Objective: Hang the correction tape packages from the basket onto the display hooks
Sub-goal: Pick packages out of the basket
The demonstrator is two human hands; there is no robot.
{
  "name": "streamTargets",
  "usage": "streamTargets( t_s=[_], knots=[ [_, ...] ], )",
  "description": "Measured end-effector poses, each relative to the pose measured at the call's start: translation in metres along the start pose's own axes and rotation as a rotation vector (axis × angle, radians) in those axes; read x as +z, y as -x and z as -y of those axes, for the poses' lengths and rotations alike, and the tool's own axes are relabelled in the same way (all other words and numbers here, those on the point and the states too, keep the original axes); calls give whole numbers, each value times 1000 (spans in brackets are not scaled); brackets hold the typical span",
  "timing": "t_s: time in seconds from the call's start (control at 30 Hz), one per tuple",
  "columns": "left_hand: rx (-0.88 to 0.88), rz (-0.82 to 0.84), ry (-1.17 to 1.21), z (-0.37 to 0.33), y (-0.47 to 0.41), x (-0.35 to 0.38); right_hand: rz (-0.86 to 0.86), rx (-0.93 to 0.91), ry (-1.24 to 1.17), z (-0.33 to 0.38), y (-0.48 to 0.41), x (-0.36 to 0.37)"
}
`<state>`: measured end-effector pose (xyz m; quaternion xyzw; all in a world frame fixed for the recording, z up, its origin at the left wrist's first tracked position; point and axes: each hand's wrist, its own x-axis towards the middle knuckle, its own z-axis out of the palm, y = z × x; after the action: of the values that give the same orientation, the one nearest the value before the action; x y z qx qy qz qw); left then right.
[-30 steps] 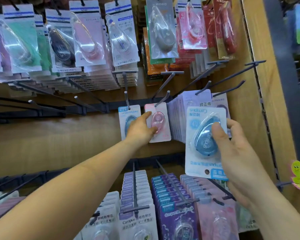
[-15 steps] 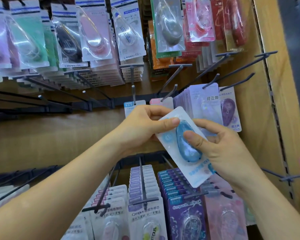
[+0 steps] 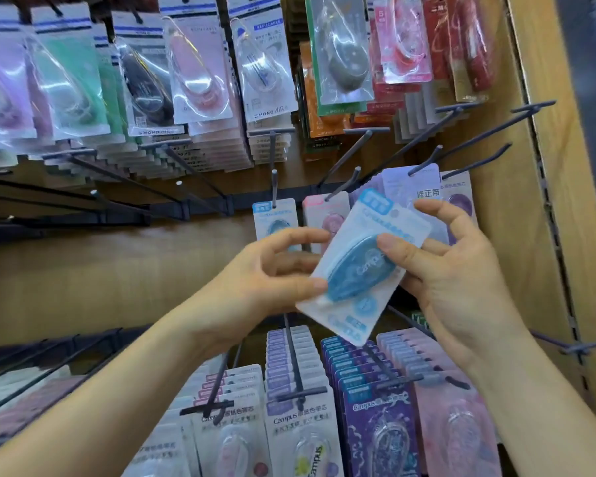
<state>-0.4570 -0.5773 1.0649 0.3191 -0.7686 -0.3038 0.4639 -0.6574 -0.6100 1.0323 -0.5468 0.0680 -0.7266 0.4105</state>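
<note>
**A:** How far along was the hanging?

**B:** Partway, I'd judge. A blue package (image 3: pixel 276 220) and a pink package (image 3: pixel 328 216) hung on middle-row hooks near the display board's (image 3: pixel 117 277) right edge. Another correction tape package (image 3: pixel 348 273) was on no hook, tilted in front of them. The left hand (image 3: pixel 265 273) pinched its lower edge, and the right hand (image 3: pixel 461 280) gripped it, thumb on the blister. No basket was visible.

**A:** Any readable writing?

**B:** "Campus" on the held dispenser and the lower-row cards (image 3: pixel 289 420), and "MONO AIR" on an upper-row pack (image 3: pixel 265 63).

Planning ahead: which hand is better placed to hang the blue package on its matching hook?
Probably left: the left hand pinches the blue package low, below the matching hook; the right hand sits farther right.
</note>
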Motion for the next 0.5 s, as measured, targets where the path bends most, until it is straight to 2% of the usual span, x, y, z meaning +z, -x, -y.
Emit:
streamTargets(
  t_s=[0.1,0.23,0.4,0.5],
  knots=[
    [80,-222,-52,-20,-5,8,123,4,156,1,6,11],
    [147,-333,-234,-26,-14,9,217,-9,218,-3,9,27],
    [276,-493,-153,-35,-15,-8,258,101,91,-9,5,36],
    [308,-579,-139,-42,-22,-15,310,168,264,-20,5,40]
  ],
)
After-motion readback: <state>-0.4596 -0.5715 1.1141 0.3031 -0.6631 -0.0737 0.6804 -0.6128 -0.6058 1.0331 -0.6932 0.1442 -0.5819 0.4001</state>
